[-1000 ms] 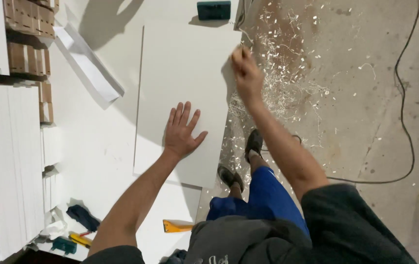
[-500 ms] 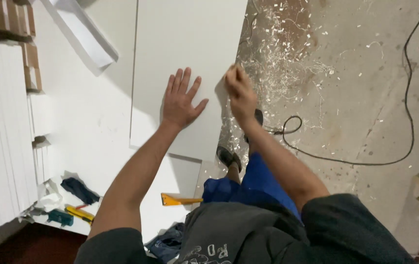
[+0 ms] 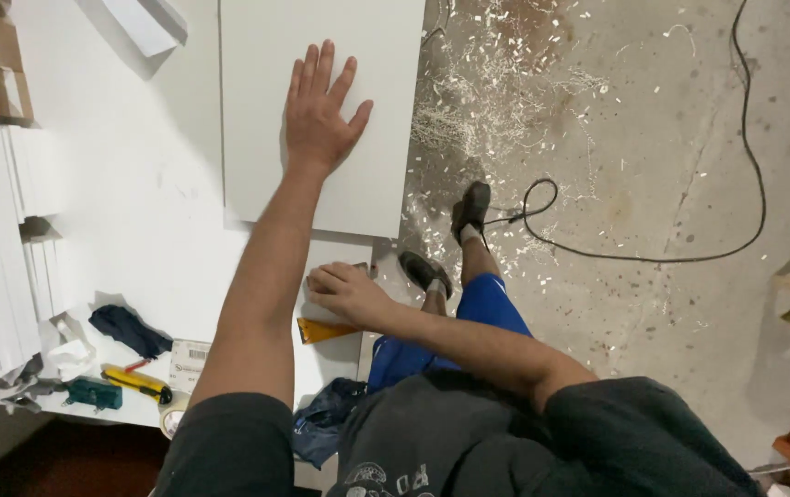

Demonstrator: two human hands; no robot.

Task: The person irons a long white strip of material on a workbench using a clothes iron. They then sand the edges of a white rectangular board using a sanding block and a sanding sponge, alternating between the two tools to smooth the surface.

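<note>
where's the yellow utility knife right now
In the head view, the yellow utility knife lies at the lower left on the white table, between a green tool and a tape roll, left of the left forearm.

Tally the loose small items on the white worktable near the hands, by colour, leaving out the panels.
Yellow: 2, a utility knife and a scraper just below the right hand
Green: 1, a small tool
Dark blue: 1, a cloth
Total: 4
</note>
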